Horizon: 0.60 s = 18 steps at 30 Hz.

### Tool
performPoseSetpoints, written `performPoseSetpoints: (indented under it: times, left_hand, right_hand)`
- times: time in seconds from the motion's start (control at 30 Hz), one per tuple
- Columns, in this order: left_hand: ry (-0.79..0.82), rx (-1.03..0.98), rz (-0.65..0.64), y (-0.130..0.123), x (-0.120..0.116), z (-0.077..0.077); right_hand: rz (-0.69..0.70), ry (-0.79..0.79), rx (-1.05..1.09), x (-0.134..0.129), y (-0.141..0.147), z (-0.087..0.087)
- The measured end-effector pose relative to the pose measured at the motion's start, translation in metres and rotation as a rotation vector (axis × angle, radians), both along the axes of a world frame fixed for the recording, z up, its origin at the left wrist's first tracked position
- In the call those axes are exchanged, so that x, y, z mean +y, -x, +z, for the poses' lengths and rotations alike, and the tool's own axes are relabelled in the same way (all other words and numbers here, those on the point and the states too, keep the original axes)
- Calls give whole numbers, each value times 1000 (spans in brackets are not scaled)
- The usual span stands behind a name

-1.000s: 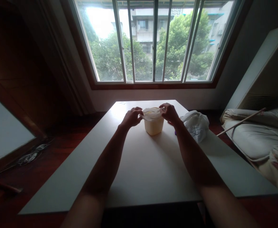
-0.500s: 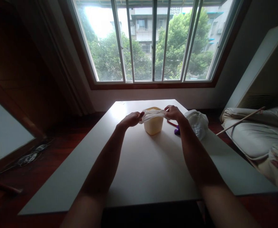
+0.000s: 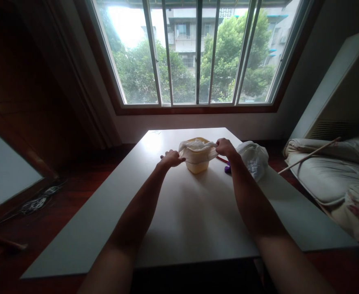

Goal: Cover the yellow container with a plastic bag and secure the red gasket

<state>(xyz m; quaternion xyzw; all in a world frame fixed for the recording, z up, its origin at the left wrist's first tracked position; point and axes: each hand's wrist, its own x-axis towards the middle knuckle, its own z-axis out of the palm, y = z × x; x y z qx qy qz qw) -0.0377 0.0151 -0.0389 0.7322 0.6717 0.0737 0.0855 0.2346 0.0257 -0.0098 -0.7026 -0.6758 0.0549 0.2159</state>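
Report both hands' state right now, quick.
Left hand: closed, pinching the near-left edge of the white plastic liner.
Right hand: closed, gripping the liner's right edge beside the yellow bin.

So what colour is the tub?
Pale yellow tub, clearest low down in the head view.

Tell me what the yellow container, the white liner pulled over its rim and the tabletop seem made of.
Container: probably plastic, smooth; light glows faintly through its wall.
Liner: most likely thin plastic film, crinkled; yellow shows through it.
Tabletop: flat white with a soft sheen, mirroring window glare; laminate or painted board, can't tell which.
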Motion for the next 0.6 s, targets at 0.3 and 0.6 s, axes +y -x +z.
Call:
performPoseSetpoints:
  times: [0.3, 0.6]
  left_hand:
    - [-485, -521, -238, -10, 6, -7]
    - [-474, -482, -335, 5, 4, 7]
  right_hand:
    - [207, -124, 223, -3, 8, 5]
    - [304, 8, 198, -17, 16, 17]
